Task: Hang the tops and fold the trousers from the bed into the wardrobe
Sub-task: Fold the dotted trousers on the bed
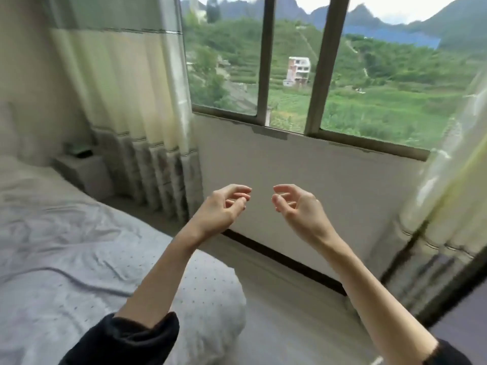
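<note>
Progress unclear: left hand (pixel 224 206) and right hand (pixel 295 206) hovering loosely curled, gripping nothing, beyond bed (pixel 79 233) corner; no tops, trousers or wardrobe showing

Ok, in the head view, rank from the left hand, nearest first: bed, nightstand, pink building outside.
1. Bed, just below and left of the left hand.
2. Nightstand, far left by the curtain.
3. Pink building, beyond the window, farthest.
</note>
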Demonstrator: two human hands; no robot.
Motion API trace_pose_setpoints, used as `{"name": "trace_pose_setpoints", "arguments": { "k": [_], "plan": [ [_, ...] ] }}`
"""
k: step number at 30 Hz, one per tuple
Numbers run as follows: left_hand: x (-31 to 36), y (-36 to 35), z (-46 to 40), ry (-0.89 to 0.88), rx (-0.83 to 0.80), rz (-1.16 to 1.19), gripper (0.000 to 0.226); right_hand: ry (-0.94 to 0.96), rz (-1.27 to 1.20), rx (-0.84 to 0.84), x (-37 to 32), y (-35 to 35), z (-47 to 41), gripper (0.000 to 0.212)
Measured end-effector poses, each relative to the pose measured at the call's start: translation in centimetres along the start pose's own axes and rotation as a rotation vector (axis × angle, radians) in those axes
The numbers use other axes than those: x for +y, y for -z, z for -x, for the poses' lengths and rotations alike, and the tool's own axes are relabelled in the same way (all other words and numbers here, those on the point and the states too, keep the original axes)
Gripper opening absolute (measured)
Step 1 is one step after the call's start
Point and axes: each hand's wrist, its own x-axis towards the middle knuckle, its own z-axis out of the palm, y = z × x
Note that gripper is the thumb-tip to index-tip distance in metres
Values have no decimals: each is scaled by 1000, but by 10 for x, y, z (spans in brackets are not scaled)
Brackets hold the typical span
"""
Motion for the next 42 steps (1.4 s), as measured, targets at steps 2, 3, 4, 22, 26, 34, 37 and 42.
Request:
{"name": "trace_pose_setpoints", "arguments": {
  "k": [2,3,4,22,26,34,37,42],
  "plan": [
    [-23,46,21,95,118,-50,24,67,-37,-119,-22,-47,-20,26],
    [-35,67,32,143,182,-68,23,108,-45,-176,-35,-68,-25,26],
    [-49,94,51,202,278,-89,22,156,-58,-260,-53,-98,-31,26],
    [-178,349,424,738,977,-96,21,563,-133,-1115,-277,-485,145,30],
    [-210,382,471,818,1016,-72,22,563,-93,-1195,-299,-543,172,32],
    [-297,427,488,1007,944,36,24,553,9,-1259,-314,-655,158,34],
    [-338,447,486,1087,927,70,26,525,48,-1295,-310,-713,143,34],
    [-406,482,489,1182,819,103,27,448,127,-1324,-296,-796,132,32]
  ]
}}
